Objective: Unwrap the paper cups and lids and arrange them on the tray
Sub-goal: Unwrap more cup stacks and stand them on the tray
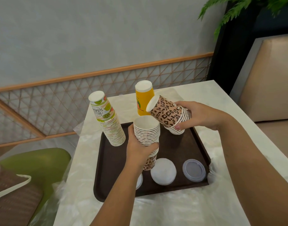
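Over the brown tray (107,168) on the table (221,201), the left hand (138,152) has its grip around an upright leopard-print cup stack (146,132), the right hand (197,116) around a tilted leopard-print stack (167,113).

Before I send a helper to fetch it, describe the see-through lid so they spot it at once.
Find the dark brown tray on the pale table. Along its near edge lie round lids; take the right-hand one, the translucent lid by the near right corner. Its neighbour, the white lid, is opaque.
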A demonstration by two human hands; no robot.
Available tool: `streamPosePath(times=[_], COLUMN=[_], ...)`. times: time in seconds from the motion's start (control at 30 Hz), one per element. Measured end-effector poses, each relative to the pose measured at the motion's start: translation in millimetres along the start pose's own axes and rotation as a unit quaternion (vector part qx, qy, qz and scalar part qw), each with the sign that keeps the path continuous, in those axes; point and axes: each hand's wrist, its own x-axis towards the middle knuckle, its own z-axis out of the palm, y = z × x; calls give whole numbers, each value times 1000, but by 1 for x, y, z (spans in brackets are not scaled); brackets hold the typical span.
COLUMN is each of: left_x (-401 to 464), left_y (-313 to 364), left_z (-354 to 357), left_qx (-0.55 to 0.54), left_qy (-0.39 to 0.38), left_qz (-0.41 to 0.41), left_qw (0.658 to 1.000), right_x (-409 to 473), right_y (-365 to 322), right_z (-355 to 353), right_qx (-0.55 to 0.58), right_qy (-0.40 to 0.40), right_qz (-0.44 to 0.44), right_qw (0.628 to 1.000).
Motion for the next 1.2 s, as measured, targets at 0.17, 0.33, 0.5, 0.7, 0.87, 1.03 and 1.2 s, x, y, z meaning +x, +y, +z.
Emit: streamPosePath(times=[0.17, 0.33, 0.5, 0.7, 0.87, 1.03, 1.2], left_x=[5, 9, 13, 13, 13, 11, 10], left_y=[-1, -2, -7, -10, -11, -11, -13], left_z=[2, 2, 2, 2, 2, 2, 3], left_qx=[-8, 10, 14, 13, 24, 27, 23], left_qy=[3, -4, -3, -6, -13, -16, -26], left_qz=[6, 19, 21, 10, 2, 6, 19], left_qw=[1000, 1000, 1000, 1000, 1000, 999, 999], right_x=[13, 46, 72, 80, 83, 72, 38], right_y=[23, 50, 93, 127, 139, 118, 43], right_z=[12, 26, 40, 55, 59, 54, 56], right_qx=[42, 127, 101, 28, -26, -42, -34], right_qy=[109, 348, 392, 385, 363, 381, 378], right_qz=[3, -1, 47, 112, 133, 109, -103], right_qw=[993, 929, 913, 915, 922, 917, 919])
